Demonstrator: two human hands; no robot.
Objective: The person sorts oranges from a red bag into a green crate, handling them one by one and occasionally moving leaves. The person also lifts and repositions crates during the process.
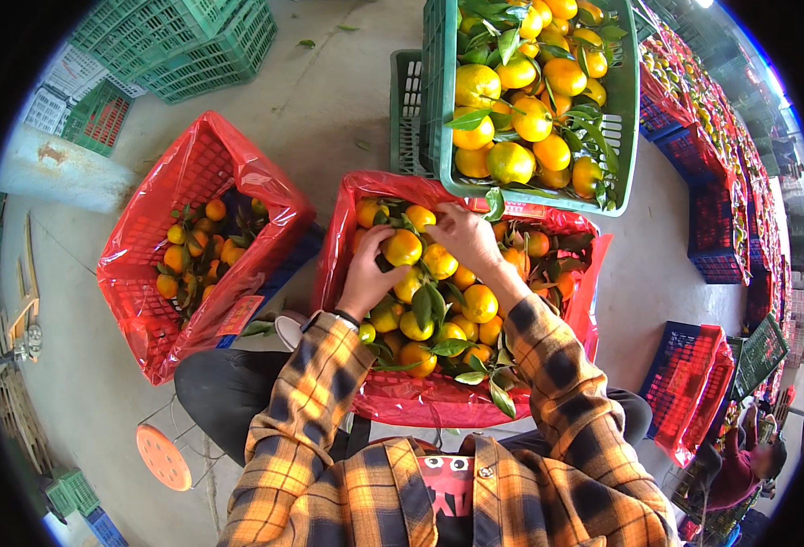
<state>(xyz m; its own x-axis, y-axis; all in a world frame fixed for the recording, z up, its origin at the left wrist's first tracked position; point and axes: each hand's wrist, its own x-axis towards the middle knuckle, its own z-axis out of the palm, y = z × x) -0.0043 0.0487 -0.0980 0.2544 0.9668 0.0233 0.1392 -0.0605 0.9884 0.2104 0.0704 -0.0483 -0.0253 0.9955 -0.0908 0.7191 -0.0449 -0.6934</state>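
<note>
A crate lined with red plastic film [436, 403] stands right before me, filled with leafy orange and yellow-green citrus fruit [480, 303]. My left hand [373, 272] is closed around an orange citrus fruit [402, 247] over the upper left of this crate. Beside it, my right hand [465, 236] reaches down at the crate's far side, near another fruit [420, 217]; its fingertips are partly hidden, and whether they grip anything is unclear. Beyond the lined crate, a green plastic crate [538, 199] heaped with leafy citrus fruit [531, 119] sits raised at its far right edge.
Left stands another red-lined crate [162, 157] with some citrus. An orange round stool [163, 458] is at lower left, stacked green crates [203, 55] at upper left. Rows of filled crates [709, 225] line the right. A person [737, 472] sits at lower right.
</note>
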